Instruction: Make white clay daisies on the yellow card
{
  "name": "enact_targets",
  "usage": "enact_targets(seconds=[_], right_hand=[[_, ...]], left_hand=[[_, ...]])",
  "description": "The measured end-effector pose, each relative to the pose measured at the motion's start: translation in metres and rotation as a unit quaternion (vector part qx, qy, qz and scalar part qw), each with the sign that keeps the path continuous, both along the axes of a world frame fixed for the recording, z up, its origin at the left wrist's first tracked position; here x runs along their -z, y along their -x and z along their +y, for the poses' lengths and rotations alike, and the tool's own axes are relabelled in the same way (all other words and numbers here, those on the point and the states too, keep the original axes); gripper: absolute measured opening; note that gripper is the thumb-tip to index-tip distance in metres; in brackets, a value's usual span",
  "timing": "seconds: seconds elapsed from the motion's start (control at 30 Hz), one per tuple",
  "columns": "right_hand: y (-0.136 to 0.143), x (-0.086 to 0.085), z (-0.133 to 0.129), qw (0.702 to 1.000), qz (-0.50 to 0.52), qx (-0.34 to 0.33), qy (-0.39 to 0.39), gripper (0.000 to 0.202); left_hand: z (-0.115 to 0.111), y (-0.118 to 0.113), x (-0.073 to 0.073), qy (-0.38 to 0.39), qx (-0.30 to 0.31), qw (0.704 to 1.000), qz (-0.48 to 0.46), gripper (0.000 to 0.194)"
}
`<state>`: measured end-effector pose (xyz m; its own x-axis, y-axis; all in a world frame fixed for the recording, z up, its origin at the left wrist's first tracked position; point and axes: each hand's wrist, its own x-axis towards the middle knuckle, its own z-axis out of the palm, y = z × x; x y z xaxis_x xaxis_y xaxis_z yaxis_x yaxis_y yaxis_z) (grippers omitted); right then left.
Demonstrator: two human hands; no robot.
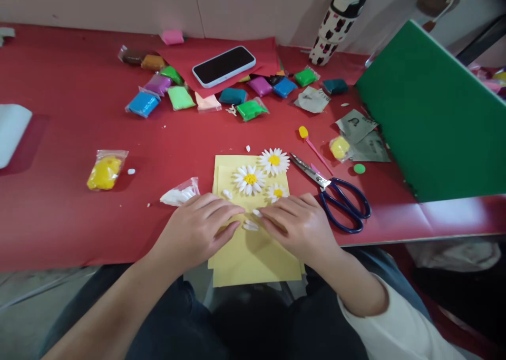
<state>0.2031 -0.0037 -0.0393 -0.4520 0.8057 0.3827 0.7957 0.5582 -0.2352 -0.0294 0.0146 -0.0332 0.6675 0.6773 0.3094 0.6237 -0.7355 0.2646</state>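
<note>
One slim white petal (256, 212) is held at about the middle of the pale yellow sheets (256, 265), which lie stacked slightly askew, their near edge overhanging the front edge of the red bench (71, 233). Loose white petals (251, 225) lie side by side just nearer the front. Toward the sheets' far edge lie three yellow-centred white flowers: one flower (274, 161) at the far right corner, another (250, 180) left of it, and a smaller one (277, 192) by the right edge, partly hidden.

Apparently a craft workspace: scissors (323, 184), coloured clay packets (251, 109) and model daisies (250, 180) share a table (71, 217).
</note>
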Motion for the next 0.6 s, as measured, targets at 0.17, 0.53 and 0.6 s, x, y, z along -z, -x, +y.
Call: enact_targets(seconds=[0.17,0.53,0.6], right_hand=[[0.001,0.005,-0.004,1.0,-0.009,-0.015,0.01,0.013],[0.005,-0.005,-0.006,1.0,0.011,-0.01,-0.005,0.01],[0.004,-0.004,-0.006,1.0,0.019,-0.004,0.006,0.01]], left_hand=[[0.001,-0.007,0.008,0.004,0.005,1.0,-0.009,0.021],[0.002,-0.019,0.01,0.027,0.01,0.998,-0.048,0.024],[0.002,-0.02,0.01,0.025,0.003,0.998,-0.055,0.023]])
